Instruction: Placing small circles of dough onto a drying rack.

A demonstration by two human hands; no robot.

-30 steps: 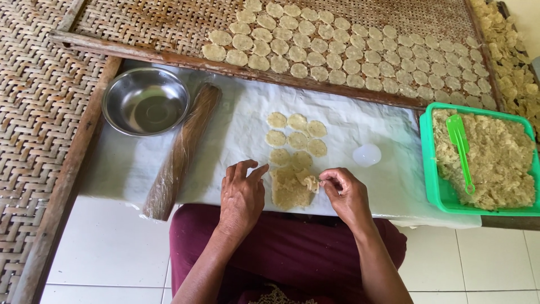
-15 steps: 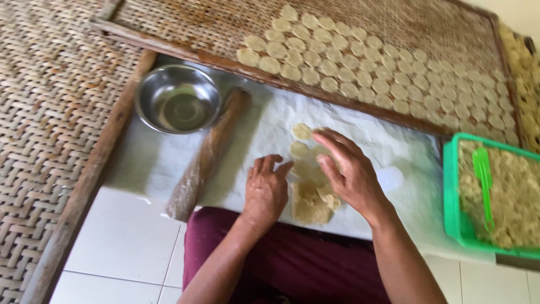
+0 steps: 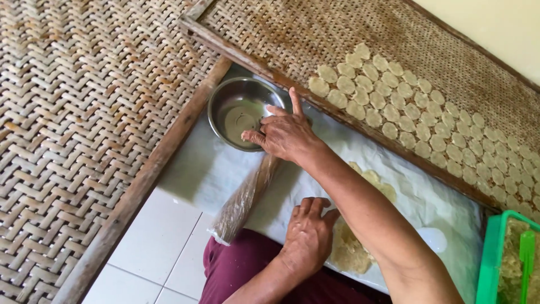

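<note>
The right hand (image 3: 284,134) rests on the steel bowl's (image 3: 239,112) near rim, grip spread apart, holding nothing; the left hand (image 3: 308,236), below the bowl, presses flat on the dough (image 3: 351,250), fingers together.

No packages, labels or screens apparent

Two bare hands, left hand (image 3: 308,236) and right hand (image 3: 284,134), no gloves, no rings, no watch or bracelet visible. Both forearms bare, no sleeves reach into view. Short plain fingernails. Lower body in dark maroon cloth garment (image 3: 247,270), plain, no pattern, covering the lap at frame bottom.
</note>
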